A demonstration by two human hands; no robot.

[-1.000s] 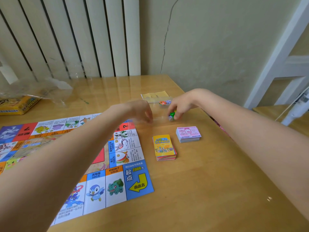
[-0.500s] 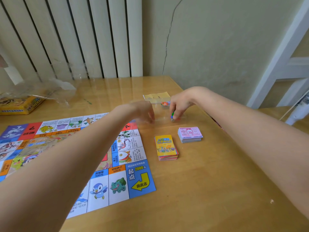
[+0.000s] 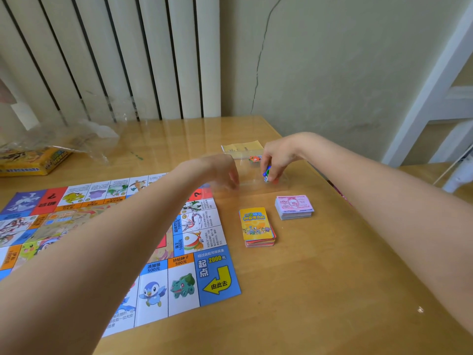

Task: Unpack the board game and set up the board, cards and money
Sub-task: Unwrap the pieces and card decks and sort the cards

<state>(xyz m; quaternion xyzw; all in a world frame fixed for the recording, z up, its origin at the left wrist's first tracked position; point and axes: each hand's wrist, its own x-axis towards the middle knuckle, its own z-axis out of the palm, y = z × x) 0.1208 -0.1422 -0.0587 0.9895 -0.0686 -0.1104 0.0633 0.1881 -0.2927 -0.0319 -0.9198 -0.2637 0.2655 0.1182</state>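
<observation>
The colourful paper game board [image 3: 210,275], yellow-backed card deck [image 3: 256,225] and pink money stack [image 3: 294,206] are laid out; the right hand [image 3: 275,160] pinches small blue-green tokens [image 3: 267,173], and the left hand [image 3: 220,170] pinches a clear plastic bag [image 3: 252,179].

Soft daylight, glossy table [image 3: 332,290] glare, wide-angle edge distortion.
</observation>
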